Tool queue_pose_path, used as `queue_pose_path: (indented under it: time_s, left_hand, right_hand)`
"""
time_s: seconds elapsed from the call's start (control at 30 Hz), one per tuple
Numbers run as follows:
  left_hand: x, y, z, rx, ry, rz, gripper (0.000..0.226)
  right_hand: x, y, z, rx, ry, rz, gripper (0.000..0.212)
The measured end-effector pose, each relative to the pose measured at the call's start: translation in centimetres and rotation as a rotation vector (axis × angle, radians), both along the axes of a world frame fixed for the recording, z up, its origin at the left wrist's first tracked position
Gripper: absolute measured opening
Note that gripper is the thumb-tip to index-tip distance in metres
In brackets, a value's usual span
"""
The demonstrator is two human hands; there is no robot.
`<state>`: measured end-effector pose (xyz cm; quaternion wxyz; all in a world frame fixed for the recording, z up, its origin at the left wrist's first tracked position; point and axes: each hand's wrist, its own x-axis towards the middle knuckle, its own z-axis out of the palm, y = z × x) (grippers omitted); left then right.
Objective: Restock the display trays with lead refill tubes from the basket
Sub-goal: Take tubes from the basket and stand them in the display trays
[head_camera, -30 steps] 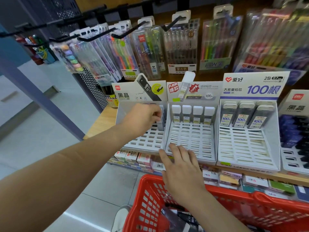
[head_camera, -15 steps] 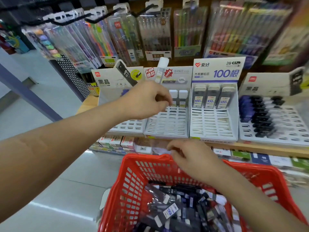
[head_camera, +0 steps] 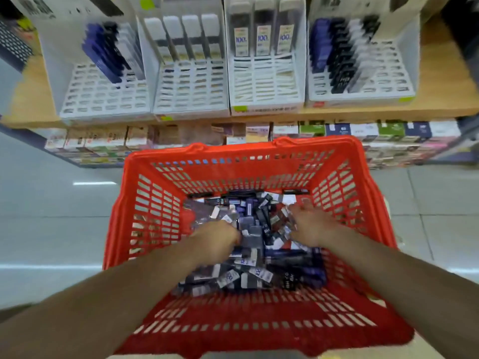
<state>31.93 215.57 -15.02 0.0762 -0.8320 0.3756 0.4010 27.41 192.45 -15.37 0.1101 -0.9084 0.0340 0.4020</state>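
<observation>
Filling the lower middle of the view, one red basket [head_camera: 155, 203] sits on the floor in front of the shelving; its near edge is cut off at the bottom of the frame. Its two handles lie folded down along the far rim. Beyond it runs one wooden shelf [head_camera: 438, 73] that carries four white display trays side by side, their header cards cropped at the top.

- The leftmost tray [head_camera: 103, 99] holds leaning rows of blue, black and pale tubes at its back. The front slots are bare.
- The second tray [head_camera: 189, 94] has four white-capped tubes in its back row.
- The third tray [head_camera: 264, 89] has three dark tubes labelled 100.
- The rightmost tray [head_camera: 363, 84] holds blue, black and grey rows, too smeared to count.

Below the shelf a row of small boxes [head_camera: 337, 130] is blurred, and their print cannot be read.

Inside the basket lies a loose heap of lead refill tubes [head_camera: 254, 229], dark with white labels, too many and too blurred to count.

Both hands are down in that heap. The left hand [head_camera: 220, 237] shows only its back, with the fingers buried among the tubes, so its grip cannot be told. The right hand [head_camera: 311, 224] rests on the pile with its fingers spread forward, loosely wide, and no tube is visibly held.
</observation>
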Motion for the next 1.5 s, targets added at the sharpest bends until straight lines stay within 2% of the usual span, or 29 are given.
queue_pose_path:
  time_s: [0.07, 0.13, 0.23, 0.37, 0.43, 0.53, 0.6, 0.73, 0.87, 1.0, 1.07, 1.1, 1.17, 1.23, 1.3, 1.37, 1.43, 1.5]
  left_hand:
    - [-1.7, 0.3, -2.7, -0.018, -0.022, 0.027, 0.030]
    - [-2.2, -0.3, -4.0, -0.120, -0.093, 0.128, 0.041]
    - [-1.2, -1.9, -4.7, -0.217, -0.143, 0.340, 0.054]
    - [-0.2, -4.5, -5.9, -0.174, -0.137, 0.542, 0.078]
    - [0.1, -6.1, -6.5, -0.165, -0.152, 0.577, 0.091]
    - [0.1, -8.0, -7.5, -0.144, -0.134, 0.579, 0.098]
    - [0.3, -8.5, -7.8, -0.171, -0.141, 0.603, 0.093]
    - [1.0, -7.8, -8.1, -0.333, -0.183, 0.672, 0.057]
    - [1.8, -6.5, -7.6, -0.396, -0.018, 0.844, 0.026]
    - [2.6, -6.0, -6.3, -0.456, 0.006, 0.815, 0.020]
    - [3.0, -5.9, -5.1, -0.512, 0.003, 0.819, 0.017]
    - [3.3, -5.9, -4.4, -0.559, 0.049, 0.874, 0.013]
    - [3.9, -6.0, -2.6, -0.663, 0.269, 1.073, 0.010]
    - [4.0, -5.9, -0.7, -0.725, 0.527, 1.257, 0.009]
    - [3.8, -5.8, 1.1, -0.798, 0.682, 1.353, 0.008]
    - [3.3, -5.7, 2.7, -0.868, 0.694, 1.391, 0.005]
    - [2.9, -5.7, 4.4, -0.938, 0.651, 1.408, 0.005]
    - [2.8, -5.6, 6.3, -1.014, 0.624, 1.402, 0.008]
  right_hand:
    - [-1.0, 0.2, -1.9, -0.020, 0.011, -0.133, 0.085]
    - [-1.3, 0.4, -3.6, -0.009, 0.002, -0.304, 0.093]
    - [-1.1, 1.1, -5.6, -0.014, 0.004, -0.412, 0.097]
    - [-1.3, 2.7, -7.3, -0.016, -0.056, -0.549, 0.102]
    - [-1.6, 3.4, -7.9, -0.059, -0.130, -0.579, 0.103]
    - [-1.9, 4.1, -8.4, -0.071, -0.239, -0.656, 0.099]
    - [-1.7, 4.3, -8.9, -0.043, -0.235, -0.703, 0.095]
    - [-1.2, 3.5, -9.3, 0.022, -0.227, -0.734, 0.079]
    - [-1.1, 2.3, -8.9, 0.078, -0.201, -0.771, 0.050]
    - [-0.7, 1.6, -8.0, 0.165, -0.193, -0.855, 0.027]
    - [-0.2, 1.4, -7.3, 0.349, -0.204, -1.034, 0.010]
    - [0.1, 1.5, -6.5, 0.494, -0.184, -1.163, 0.008]
    - [0.8, 1.4, -4.6, 0.747, -0.084, -1.363, 0.012]
    - [1.4, 1.0, -2.2, 0.896, 0.049, -1.405, 0.014]
    - [1.7, 0.7, 0.0, 0.946, 0.191, -1.326, 0.040]
    - [1.9, 0.8, 2.2, 1.007, 0.278, -1.191, 0.059]
    - [1.8, 1.4, 4.6, 1.117, 0.270, -1.061, 0.045]
    - [2.0, 1.8, 6.6, 1.204, 0.233, -1.033, 0.035]
